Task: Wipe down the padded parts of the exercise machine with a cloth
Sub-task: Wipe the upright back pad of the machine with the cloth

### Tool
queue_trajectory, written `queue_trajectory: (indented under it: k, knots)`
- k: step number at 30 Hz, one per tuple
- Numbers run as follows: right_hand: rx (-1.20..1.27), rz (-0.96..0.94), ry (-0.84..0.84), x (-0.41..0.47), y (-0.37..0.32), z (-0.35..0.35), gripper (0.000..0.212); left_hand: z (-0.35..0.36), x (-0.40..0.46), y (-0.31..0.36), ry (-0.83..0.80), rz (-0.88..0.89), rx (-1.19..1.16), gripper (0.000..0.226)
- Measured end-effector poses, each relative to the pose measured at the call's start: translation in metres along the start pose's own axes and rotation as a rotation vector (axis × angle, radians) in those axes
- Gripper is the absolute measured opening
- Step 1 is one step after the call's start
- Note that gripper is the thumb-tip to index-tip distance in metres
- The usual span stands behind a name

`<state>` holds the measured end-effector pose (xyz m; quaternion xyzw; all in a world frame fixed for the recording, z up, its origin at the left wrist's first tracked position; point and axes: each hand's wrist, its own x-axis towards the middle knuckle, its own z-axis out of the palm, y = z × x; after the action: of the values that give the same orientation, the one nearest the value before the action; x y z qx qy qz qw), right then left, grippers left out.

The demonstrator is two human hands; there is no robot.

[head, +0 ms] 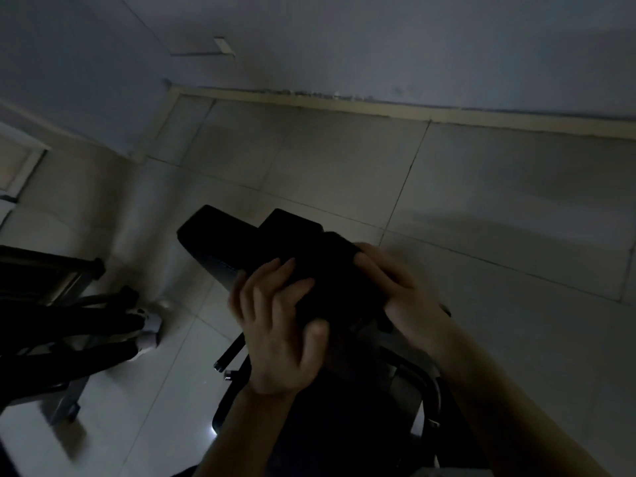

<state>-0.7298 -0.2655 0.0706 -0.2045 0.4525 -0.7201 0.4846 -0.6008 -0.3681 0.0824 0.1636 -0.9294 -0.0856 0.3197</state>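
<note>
The room is dim. A black padded part (223,235) of the exercise machine juts up in the middle of the view, with a second pad (292,223) just behind it. A dark cloth (330,273) lies bunched between my hands, hard to tell apart from the padding. My left hand (278,325) grips it from the left, fingers curled over its top and thumb underneath. My right hand (399,287) holds its right side, fingers wrapped over the edge. Below my hands, the machine's dark frame (406,383) is mostly hidden.
Pale floor tiles (481,201) spread to the right and back, ending at a wall with a skirting strip (344,105). At the left are dark bars of other equipment (51,270) and a person's legs with a light shoe (148,342).
</note>
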Motion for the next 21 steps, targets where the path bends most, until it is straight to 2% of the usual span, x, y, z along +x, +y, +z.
queue_trajectory:
  k: [3, 4, 5, 6, 8, 9, 11, 13, 16, 18, 21]
  knots:
    - [0.102, 0.037, -0.007, -0.016, 0.022, -0.011, 0.045, -0.012, 0.043, 0.005, -0.070, -0.115, -0.003, 0.017]
    - [0.109, 0.080, 0.014, -0.019, 0.035, -0.015, 0.039, -0.009, 0.055, 0.005, -0.104, -0.128, 0.010, 0.016]
    - [0.074, 0.146, 0.045, -0.022, 0.054, -0.022, 0.021, -0.006, 0.061, 0.005, -0.147, -0.121, 0.021, 0.018]
    - [0.018, 0.244, 0.083, -0.024, 0.075, -0.031, 0.015, -0.003, 0.064, 0.004, -0.184, -0.098, 0.019, 0.022]
    - [-0.167, 0.479, 0.104, -0.025, 0.119, -0.047, 0.038, -0.001, 0.061, 0.000, -0.193, -0.071, 0.001, 0.028]
    - [-0.235, 0.597, 0.076, -0.024, 0.138, -0.055, 0.038, -0.002, 0.057, -0.002, -0.175, -0.083, -0.018, 0.031]
    - [-0.234, 0.684, 0.073, -0.022, 0.162, -0.056, 0.037, -0.004, 0.053, -0.002, -0.148, -0.100, -0.065, 0.033]
    - [-0.142, 0.635, 0.117, -0.014, 0.143, -0.043, 0.037, -0.001, 0.055, 0.000, -0.154, -0.111, -0.074, 0.035]
    - [0.114, 0.470, 0.197, 0.007, 0.086, -0.024, 0.035, -0.005, 0.059, 0.000, -0.259, -0.124, -0.020, 0.035]
    - [0.130, 0.323, 0.084, 0.011, 0.050, -0.020, 0.026, -0.010, 0.066, 0.002, -0.386, -0.156, 0.084, 0.034]
    - [0.101, 0.304, -0.013, 0.009, 0.050, -0.025, 0.028, -0.005, 0.079, 0.007, -0.557, -0.345, 0.256, 0.036]
